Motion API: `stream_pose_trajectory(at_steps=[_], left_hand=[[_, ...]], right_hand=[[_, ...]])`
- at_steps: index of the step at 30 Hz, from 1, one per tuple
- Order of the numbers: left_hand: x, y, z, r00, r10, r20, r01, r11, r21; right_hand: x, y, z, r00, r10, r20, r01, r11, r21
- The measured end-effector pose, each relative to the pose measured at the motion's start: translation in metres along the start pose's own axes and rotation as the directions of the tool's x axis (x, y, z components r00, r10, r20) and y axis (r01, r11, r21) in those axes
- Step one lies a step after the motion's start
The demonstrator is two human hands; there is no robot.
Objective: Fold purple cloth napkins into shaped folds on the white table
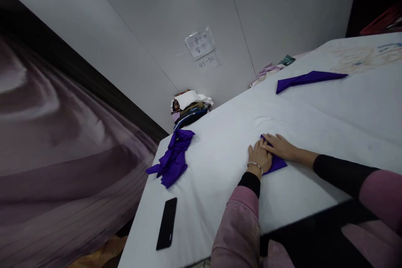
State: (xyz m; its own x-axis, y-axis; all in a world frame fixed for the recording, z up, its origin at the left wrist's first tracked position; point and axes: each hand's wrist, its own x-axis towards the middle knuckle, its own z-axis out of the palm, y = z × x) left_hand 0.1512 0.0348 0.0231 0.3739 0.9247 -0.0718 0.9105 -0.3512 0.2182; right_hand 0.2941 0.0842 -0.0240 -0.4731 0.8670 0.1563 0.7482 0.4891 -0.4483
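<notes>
A folded purple cloth napkin [277, 165] lies on the white-covered table [220, 163], partly hidden under both hands. My left hand [260, 157], with a bracelet at the wrist, presses flat on its left side, fingers stretched out. From the right, my right hand [279, 146] rests on the napkin's upper part, its fingers laid flat and meeting those of the left. Farther back on the right is a second purple napkin [310, 78], folded into a long narrow shape. Crumpled purple cloth [172, 159] sits near the table's left edge.
A black phone [167, 223] lies at the front left of the table. Behind the far edge are a stack of folded clothes [190, 106] and more fabric [270, 70]. Paper signs [201, 44] hang on the grey wall. A mauve curtain [63, 155] fills the left.
</notes>
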Motion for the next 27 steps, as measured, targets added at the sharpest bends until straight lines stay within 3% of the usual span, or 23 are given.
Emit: stream_pose_trajectory(at_steps=[13, 21, 27], left_hand=[[0.001, 0.001, 0.003, 1.0, -0.008, 0.01, 0.008, 1.0, -0.012], [0.003, -0.003, 0.01, 1.0, 0.012, -0.012, -0.012, 1.0, -0.002], [0.004, -0.006, 0.014, 0.999, 0.029, -0.042, -0.03, 0.999, -0.031]], right_hand=[[0.009, 0.002, -0.005, 0.999, 0.001, 0.045, 0.0, 1.0, -0.026], [0.023, 0.023, -0.001, 0.998, -0.019, 0.068, 0.021, 0.999, -0.025], [0.005, 0.018, -0.01, 0.998, -0.008, 0.055, 0.006, 0.999, 0.038]])
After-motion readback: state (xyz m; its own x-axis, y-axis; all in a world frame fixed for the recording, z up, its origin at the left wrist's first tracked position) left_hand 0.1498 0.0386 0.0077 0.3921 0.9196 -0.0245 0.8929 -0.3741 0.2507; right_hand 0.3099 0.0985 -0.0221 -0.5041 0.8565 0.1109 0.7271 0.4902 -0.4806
